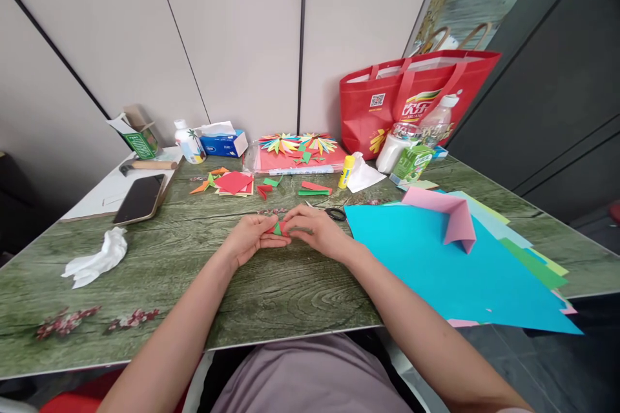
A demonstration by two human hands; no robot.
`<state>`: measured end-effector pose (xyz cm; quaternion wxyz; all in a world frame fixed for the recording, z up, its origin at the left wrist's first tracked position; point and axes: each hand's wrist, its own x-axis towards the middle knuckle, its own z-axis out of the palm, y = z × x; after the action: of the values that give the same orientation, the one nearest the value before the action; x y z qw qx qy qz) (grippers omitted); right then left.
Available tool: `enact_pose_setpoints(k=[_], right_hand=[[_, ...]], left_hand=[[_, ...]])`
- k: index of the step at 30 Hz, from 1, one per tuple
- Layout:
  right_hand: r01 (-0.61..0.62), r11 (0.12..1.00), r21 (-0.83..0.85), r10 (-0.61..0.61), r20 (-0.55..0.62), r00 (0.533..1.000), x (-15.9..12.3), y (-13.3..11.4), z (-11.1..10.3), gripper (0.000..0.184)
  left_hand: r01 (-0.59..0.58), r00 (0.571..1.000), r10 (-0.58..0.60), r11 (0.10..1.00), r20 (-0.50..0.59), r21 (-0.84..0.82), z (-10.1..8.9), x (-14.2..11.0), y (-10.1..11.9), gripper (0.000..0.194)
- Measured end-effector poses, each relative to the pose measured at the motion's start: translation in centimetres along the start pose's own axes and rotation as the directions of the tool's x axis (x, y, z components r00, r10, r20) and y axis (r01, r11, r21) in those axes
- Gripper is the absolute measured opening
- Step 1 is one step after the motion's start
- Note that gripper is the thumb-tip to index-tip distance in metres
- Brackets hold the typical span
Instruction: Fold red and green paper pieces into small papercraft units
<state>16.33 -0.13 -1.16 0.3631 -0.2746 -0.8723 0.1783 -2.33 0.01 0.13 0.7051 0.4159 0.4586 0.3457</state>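
Over the middle of the table, my left hand (252, 239) pinches a small folded paper piece (278, 228) in red and green. My right hand (317, 230) meets its right side, with curled fingertips on the red part; the fingers partly hide the piece. Just behind my right hand lie black-handled scissors (335, 213), their blades partly covered by it. Farther back are red and green paper strips (314, 189), a small folded red piece (264, 191) and a stack of red and cream paper squares (236, 183).
Large blue paper sheets (436, 258) with a folded pink sheet (458, 219) on top cover the right side. A glue stick (346, 171) stands by a white tissue (364, 174). At the left lie a phone (139, 198) and crumpled tissue (98, 258). A red bag (372, 93) stands behind.
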Motion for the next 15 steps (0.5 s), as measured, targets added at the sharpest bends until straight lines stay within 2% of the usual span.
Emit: enact_pose_setpoints(k=[3,7,15], right_hand=[[0.015,0.999,0.037,-0.016,0.015,1.0,-0.1,0.4,0.5,0.014],[-0.033,0.996,0.086,0.035,-0.025,0.999,0.0,0.4,0.5,0.01],[-0.204,0.952,0.23,0.245,-0.164,0.955,0.4,-0.3,1.4,0.011]], left_hand=[[-0.009,0.995,0.004,0.999,0.097,0.043,-0.2,-0.1,0.0,0.014],[-0.035,0.98,0.026,0.998,0.198,0.045,-0.1,-0.4,0.0,0.008],[-0.132,0.987,0.129,0.991,0.1,0.03,0.6,-0.6,-0.3,0.031]])
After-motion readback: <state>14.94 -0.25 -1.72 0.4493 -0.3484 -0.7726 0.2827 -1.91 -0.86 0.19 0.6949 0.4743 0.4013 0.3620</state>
